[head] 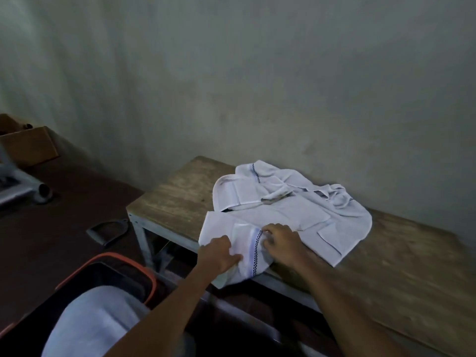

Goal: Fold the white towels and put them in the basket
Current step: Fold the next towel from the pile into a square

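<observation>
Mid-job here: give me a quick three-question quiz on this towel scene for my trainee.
1. True or false: the left hand and the right hand both grip the white towel with a checkered stripe at the near edge of the wooden table.
2. The dark basket with an orange rim stands: A) on the table; B) low down, left of the table; C) against the wall behind the towels.
3. Fill in: the loose pile of white towels lies on the ___.
Key: 1 true; 2 B; 3 table.
</observation>
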